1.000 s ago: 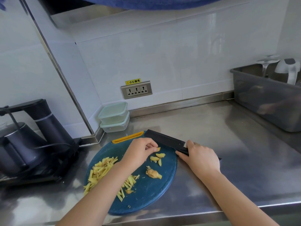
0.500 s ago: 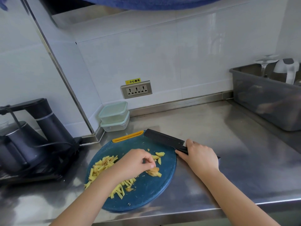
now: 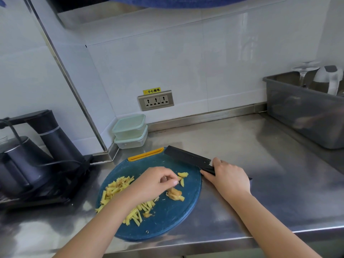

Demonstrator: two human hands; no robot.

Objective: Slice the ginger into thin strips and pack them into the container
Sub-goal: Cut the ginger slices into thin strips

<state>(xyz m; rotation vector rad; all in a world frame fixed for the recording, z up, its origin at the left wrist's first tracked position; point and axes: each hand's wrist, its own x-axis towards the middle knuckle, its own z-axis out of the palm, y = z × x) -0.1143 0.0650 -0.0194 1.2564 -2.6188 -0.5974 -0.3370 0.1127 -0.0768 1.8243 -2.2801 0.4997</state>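
Note:
A round blue cutting board (image 3: 167,220) lies on the steel counter. Cut ginger strips (image 3: 115,189) are heaped on its left, with more strips (image 3: 139,213) toward the front. A small stack of ginger slices (image 3: 175,194) sits at mid-right, and loose slices (image 3: 183,175) lie beyond it. My left hand (image 3: 156,182) hovers over the board between strips and slices, fingers curled, thumb tip close to the loose slices, nothing visibly held. My right hand (image 3: 229,178) grips the handle of a black knife (image 3: 186,157), whose blade rests at the board's far right edge. Two stacked lidded containers (image 3: 130,131) stand by the wall.
A black kettle and water dispenser set (image 3: 37,155) with a cord fills the left counter. At the right stands a grey plastic tub (image 3: 305,108) holding a glass and a white jug. A wall socket (image 3: 156,100) is behind. The counter's front edge runs just below the board.
My left hand went from the loose slices down to the ginger stack, then lifted back up toward the loose slices. The stack stays on the board. My right hand and the knife barely moved.

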